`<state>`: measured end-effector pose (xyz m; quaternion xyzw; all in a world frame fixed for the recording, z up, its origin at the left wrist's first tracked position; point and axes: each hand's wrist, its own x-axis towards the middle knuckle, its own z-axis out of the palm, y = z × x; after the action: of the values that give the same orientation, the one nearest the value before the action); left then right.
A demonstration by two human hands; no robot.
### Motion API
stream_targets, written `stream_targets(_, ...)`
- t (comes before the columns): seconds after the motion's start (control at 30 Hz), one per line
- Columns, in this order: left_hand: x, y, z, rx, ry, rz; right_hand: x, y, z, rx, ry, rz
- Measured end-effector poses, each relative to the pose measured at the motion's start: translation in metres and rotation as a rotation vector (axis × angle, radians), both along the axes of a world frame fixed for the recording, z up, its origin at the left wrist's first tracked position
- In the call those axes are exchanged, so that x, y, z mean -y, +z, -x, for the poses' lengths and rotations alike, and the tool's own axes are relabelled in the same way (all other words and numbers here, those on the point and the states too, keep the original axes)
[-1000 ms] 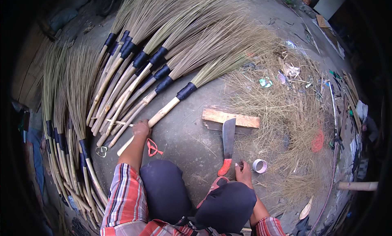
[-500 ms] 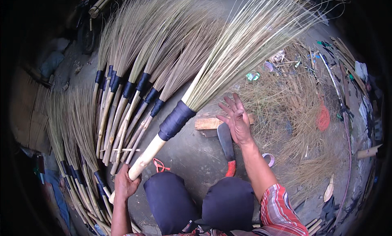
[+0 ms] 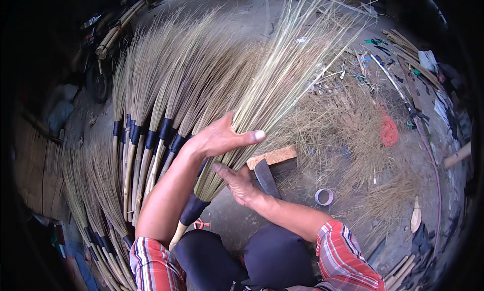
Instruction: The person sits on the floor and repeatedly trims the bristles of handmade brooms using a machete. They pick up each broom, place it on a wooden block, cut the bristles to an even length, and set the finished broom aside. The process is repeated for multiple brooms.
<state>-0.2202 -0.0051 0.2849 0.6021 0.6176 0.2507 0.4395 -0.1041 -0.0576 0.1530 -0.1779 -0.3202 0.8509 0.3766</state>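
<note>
A grass broom slants up from between my knees, its pale stick wrapped in dark tape below the bristles. My left hand is closed around the middle of the bristles, thumb across the front. Lower down, my right hand cups the bristles just above the tape, its thumb over the front and its fingers partly hidden. Beneath my right forearm lies a big knife; only its dark blade shows, leaning at a wooden block.
Several finished brooms lie fanned out at the left, with more brooms nearer me. Loose grass litters the floor at the right, with red netting on it. A tape roll lies near my right arm.
My left hand has moved from the broom's stick up to the bristles. My right hand, earlier open and apart, now holds the bristles. The broom has dropped lower and stands steeper.
</note>
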Motion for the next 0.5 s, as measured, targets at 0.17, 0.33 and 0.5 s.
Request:
stream_targets(0.17, -0.064, 0.012, -0.053, -0.43, -0.04, 0.119, 0.005, -0.007, -0.009, 0.083, 0.335, -0.408)
stream_targets(0.33, -0.037, -0.021, -0.041, -0.711, -0.033, 0.189, -0.085, -0.005, -0.062, 0.188, -0.098, 0.005)
stream_targets(0.5, 0.03, -0.06, -0.032, -0.503, -0.249, 0.531, -0.162, -0.016, -0.102, 0.149, -0.311, 0.246)
